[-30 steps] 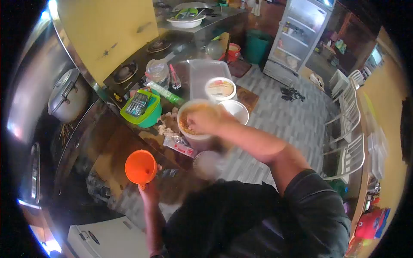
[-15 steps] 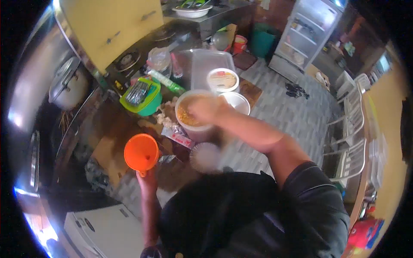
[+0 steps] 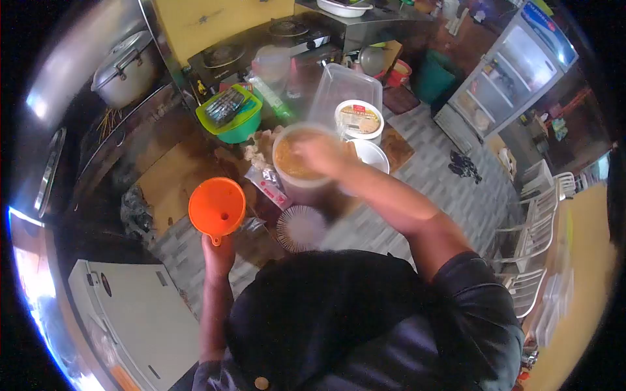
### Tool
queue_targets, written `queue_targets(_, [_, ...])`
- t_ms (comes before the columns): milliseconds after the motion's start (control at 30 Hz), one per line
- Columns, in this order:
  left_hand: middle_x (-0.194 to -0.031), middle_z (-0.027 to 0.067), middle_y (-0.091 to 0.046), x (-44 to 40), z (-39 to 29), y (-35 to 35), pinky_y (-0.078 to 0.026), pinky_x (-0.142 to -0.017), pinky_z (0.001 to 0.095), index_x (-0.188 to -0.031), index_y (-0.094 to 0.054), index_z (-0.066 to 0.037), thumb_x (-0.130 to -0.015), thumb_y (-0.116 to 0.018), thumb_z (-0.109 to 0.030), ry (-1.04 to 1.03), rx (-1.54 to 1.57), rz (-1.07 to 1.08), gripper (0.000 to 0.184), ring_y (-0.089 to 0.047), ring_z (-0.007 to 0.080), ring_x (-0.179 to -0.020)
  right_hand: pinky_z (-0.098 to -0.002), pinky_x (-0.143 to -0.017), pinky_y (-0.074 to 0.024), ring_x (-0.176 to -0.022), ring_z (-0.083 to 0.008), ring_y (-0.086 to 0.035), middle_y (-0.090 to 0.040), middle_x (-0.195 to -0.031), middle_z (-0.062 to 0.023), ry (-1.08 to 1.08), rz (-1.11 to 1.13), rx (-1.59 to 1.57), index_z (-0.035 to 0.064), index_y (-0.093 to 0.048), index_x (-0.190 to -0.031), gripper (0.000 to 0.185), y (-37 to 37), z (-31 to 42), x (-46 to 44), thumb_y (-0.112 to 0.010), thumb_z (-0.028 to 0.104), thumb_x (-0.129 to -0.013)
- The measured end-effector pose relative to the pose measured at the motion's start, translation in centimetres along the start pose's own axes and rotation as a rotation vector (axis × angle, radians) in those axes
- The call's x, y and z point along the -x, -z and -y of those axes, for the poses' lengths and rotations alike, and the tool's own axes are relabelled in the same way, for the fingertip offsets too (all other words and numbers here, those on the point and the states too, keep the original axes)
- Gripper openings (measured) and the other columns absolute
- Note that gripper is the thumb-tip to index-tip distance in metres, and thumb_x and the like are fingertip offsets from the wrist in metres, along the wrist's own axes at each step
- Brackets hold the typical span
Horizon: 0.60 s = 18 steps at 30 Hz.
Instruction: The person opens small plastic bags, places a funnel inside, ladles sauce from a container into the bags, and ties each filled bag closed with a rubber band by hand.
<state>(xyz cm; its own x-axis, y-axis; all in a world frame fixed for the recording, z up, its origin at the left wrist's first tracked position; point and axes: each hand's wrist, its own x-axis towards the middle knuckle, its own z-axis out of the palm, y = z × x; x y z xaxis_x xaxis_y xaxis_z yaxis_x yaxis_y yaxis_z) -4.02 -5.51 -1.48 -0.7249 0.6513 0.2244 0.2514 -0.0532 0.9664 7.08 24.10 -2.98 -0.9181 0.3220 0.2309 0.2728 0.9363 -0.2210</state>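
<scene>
An orange funnel (image 3: 215,203), its wide mouth facing up, is held by my left hand (image 3: 220,255) from below. The funnel hides most of that hand's fingers and whatever is under its spout. My right hand (image 3: 319,155) reaches over the rim into a large tub (image 3: 306,189) of orange-brown, crumbly or grainy food. Motion smears its fingers, so I cannot make out whether they hold anything. Close to the tub are a pink-and-white box (image 3: 272,190) and a round, ridged whitish item (image 3: 301,228).
A green basin (image 3: 240,128) stands left of the tub. Behind it lie a green-and-clear roll (image 3: 270,98) and a clear plastic container (image 3: 345,88). A lidded white tub (image 3: 358,122) and a white bucket (image 3: 372,156) stand to the right. White chairs (image 3: 528,228) line the right side.
The view has shifted and turned slightly. My left hand still holds the funnel up, and my right hand is still in the tub, its blurred fingers slightly differently placed.
</scene>
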Motion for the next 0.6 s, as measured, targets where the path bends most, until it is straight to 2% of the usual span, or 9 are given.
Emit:
queue_targets(67, [-0.091, 0.0087, -0.061, 0.2, 0.0, 0.0, -0.044, -0.073, 0.029, -0.096, -0.056, 0.002, -0.082, -0.05, -0.003, -0.036, -0.043, -0.003, 0.017, -0.057, 0.0165, -0.085, -0.0435, -0.061, -0.047, -0.069, -0.0317, -0.06, -0.061, -0.074, -0.0122, 0.009, 0.019, 0.062, 0.0108, -0.061, -0.073, 0.014, 1.1, 0.0, 0.3, -0.053, 0.022, -0.076])
queue_targets(167, [-0.091, 0.0091, -0.061, 1.1, 0.1, 0.0, -0.044, -0.072, 0.0287, -0.097, -0.056, 0.002, -0.081, -0.05, -0.003, 0.095, 0.117, -0.012, 0.017, -0.057, 0.0165, -0.084, -0.0421, -0.062, -0.0443, -0.07, -0.0314, -0.058, -0.059, -0.073, -0.0145, -0.052, 0.126, 0.044, 0.0072, -0.059, -0.077, 0.012, 2.4, 0.8, 0.8, -0.054, 0.018, -0.076])
queue_targets(267, [-0.09, 0.0093, -0.061, 1.5, -0.9, -0.8, -0.044, -0.072, 0.0286, -0.096, -0.056, 0.002, -0.081, -0.051, -0.003, 0.053, -0.073, -0.012, 0.017, -0.057, 0.0166, -0.084, -0.0425, -0.062, -0.0445, -0.071, -0.0314, -0.058, -0.059, -0.075, -0.0146, 0.008, 0.106, -0.076, 0.0065, -0.059, -0.079, 0.014, 2.0, 0.4, 0.9, -0.053, 0.02, -0.078])
queue_targets(333, [-0.089, 0.0097, -0.061, 1.7, -0.6, -0.8, -0.044, -0.07, 0.0288, -0.096, -0.056, 0.002, -0.081, -0.051, -0.004, -0.056, -0.169, -0.035, 0.017, -0.056, 0.0165, -0.084, -0.0434, -0.063, -0.0443, -0.071, -0.032, -0.058, -0.059, -0.075, -0.0149, -0.077, -0.054, -0.217, 0.0063, -0.059, -0.08, 0.017, 1.7, 0.7, 0.6, -0.052, 0.021, -0.079])
queue_targets(367, [-0.089, 0.0097, -0.061, 1.7, -0.7, -0.8, -0.044, -0.07, 0.0288, -0.096, -0.056, 0.002, -0.081, -0.051, -0.004, -0.055, -0.17, -0.042, 0.017, -0.056, 0.0165, -0.084, -0.0434, -0.063, -0.0443, -0.071, -0.032, -0.058, -0.059, -0.075, -0.0149, -0.07, -0.051, -0.217, 0.0063, -0.059, -0.08, 0.017, 1.7, 0.7, 0.3, -0.052, 0.021, -0.079])
queue_targets(433, [-0.09, 0.0107, -0.061, 1.8, -1.0, -0.5, -0.044, -0.072, 0.0292, -0.096, -0.056, 0.002, -0.081, -0.052, -0.004, -0.013, -0.113, -0.02, 0.017, -0.057, 0.0176, -0.085, -0.0468, -0.06, -0.0451, -0.071, -0.032, -0.06, -0.061, -0.073, -0.0127, -0.256, -0.023, -0.245, 0.0117, -0.061, -0.077, 0.016, 1.5, 0.6, -0.4, -0.052, 0.025, -0.078])
queue_targets(467, [-0.09, 0.0107, -0.061, 1.8, -1.0, -0.4, -0.044, -0.072, 0.0292, -0.096, -0.056, 0.002, -0.081, -0.052, -0.004, -0.013, -0.116, -0.022, 0.017, -0.057, 0.0176, -0.085, -0.0468, -0.06, -0.0451, -0.071, -0.032, -0.06, -0.061, -0.073, -0.0127, -0.254, -0.023, -0.248, 0.0117, -0.061, -0.077, 0.016, 1.4, 0.5, -0.5, -0.052, 0.025, -0.078])
queue_targets(533, [-0.09, 0.0107, -0.061, 1.8, -0.8, -0.3, -0.044, -0.072, 0.029, -0.095, -0.056, 0.002, -0.08, -0.052, -0.003, -0.07, -0.165, -0.054, 0.016, -0.057, 0.0182, -0.085, -0.0465, -0.062, -0.0452, -0.071, -0.0324, -0.06, -0.062, -0.075, -0.0126, -0.142, 0.002, 0.022, 0.0128, -0.062, -0.079, 0.016, 1.0, -0.3, -0.3, -0.053, 0.026, -0.078])
queue_targets(600, [-0.091, 0.0103, -0.061, 1.9, 0.3, 0.0, -0.044, -0.073, 0.029, -0.095, -0.057, 0.002, -0.08, -0.052, -0.003, -0.042, -0.132, -0.05, 0.016, -0.057, 0.0182, -0.085, -0.0453, -0.062, -0.0446, -0.07, -0.0332, -0.058, -0.06, -0.074, -0.0137, -0.116, 0.037, 0.031, 0.0107, -0.061, -0.079, 0.015, 0.5, -0.7, -0.1, -0.053, 0.023, -0.078])
